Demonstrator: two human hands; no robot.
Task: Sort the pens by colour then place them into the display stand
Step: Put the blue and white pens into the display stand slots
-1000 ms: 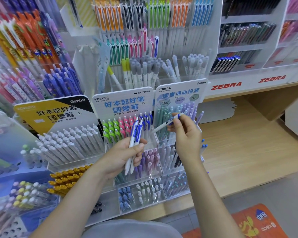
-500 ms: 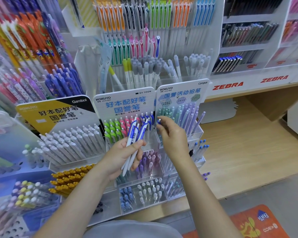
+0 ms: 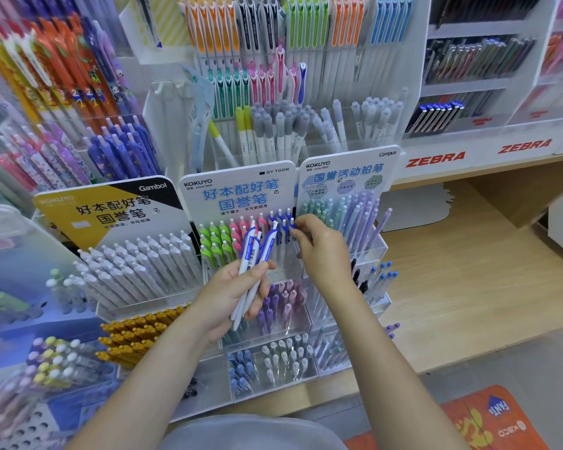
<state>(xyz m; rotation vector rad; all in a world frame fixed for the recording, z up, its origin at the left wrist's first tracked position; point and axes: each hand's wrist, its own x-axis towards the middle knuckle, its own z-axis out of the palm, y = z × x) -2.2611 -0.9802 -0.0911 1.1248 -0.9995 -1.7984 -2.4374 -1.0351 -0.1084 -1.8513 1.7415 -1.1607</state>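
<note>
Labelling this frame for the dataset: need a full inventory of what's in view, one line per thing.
held pens: about three, white with blue clips, in left hand
blue pens: several, blue-clipped, right end of middle stand's top row
green pens: many, left end of that row
pink pens: several, between green and blue
middle stand: one, white-blue KOKUYO sign
white pens: many, Gambol stand at left
yellow pens: many, below the white ones
pastel pencils: many, mint and lilac, Campus stand at right
ZEBRA shelf: one, white, red lettering, upper right
mat: one, orange, floor lower right
left hand: grips held pens
right hand: fingertips pinch a blue pen in the row
</note>
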